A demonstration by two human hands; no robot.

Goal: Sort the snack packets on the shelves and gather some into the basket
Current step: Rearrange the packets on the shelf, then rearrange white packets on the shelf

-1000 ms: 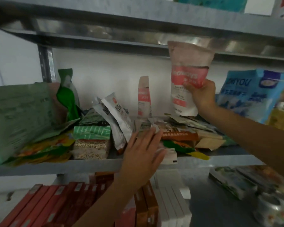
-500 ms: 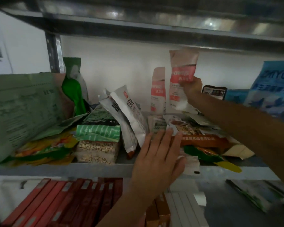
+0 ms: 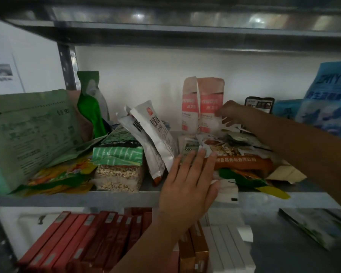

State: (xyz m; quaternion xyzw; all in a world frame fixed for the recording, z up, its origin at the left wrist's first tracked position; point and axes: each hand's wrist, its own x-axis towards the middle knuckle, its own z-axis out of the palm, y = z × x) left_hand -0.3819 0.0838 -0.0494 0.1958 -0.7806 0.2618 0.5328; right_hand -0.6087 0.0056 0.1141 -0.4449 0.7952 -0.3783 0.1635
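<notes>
Pouch (image 3: pixel 209 107) going upright at the back edge of the shelf (image 3: pixel 106 198)
Right hand (image 3: pixel 231 113) pinches the pouch by its side, standing it beside its twin (image 3: pixel 189 107), likely grouping like with like; left hand (image 3: pixel 187 186) lies flat, fingers straight, on loose packets (image 3: pixel 242 154) near the front edge, probably steadying them.

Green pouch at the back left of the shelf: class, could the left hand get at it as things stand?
Probably yes. The left hand lies flat and grips nothing, and the green pouch rises clear above the leaning white packets between them.
</notes>
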